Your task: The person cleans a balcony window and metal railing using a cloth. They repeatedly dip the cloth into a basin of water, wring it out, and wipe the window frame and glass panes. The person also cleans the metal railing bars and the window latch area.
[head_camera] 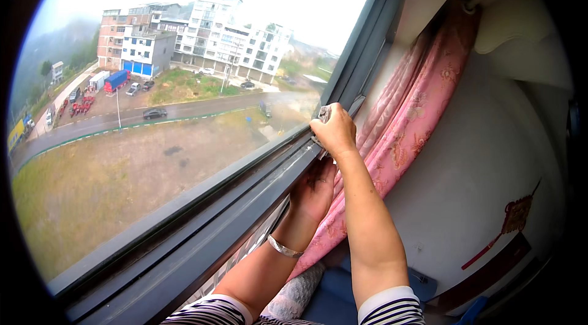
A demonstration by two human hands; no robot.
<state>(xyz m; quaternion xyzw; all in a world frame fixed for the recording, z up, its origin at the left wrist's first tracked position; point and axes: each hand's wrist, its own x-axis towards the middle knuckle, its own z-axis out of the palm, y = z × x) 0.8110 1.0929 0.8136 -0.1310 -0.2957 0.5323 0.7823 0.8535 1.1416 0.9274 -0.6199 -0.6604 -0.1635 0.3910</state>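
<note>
My right hand grips a crumpled grey cloth at the corner of the dark metal window frame. The cloth touches the frame where the bottom rail meets the upright side. Just below the rail's inner edge, my left hand is turned palm up and cupped. Dark smudges or bits show on its palm; which of these cannot be told. Its fingertips are partly hidden by the frame and my right hand. A patterned silver bangle circles my left wrist.
A pink floral curtain hangs close beside my right forearm. Below are a blue seat and a grey patterned cushion or roll. A red hanging ornament is on the pale wall. Beyond the glass lie a road and buildings.
</note>
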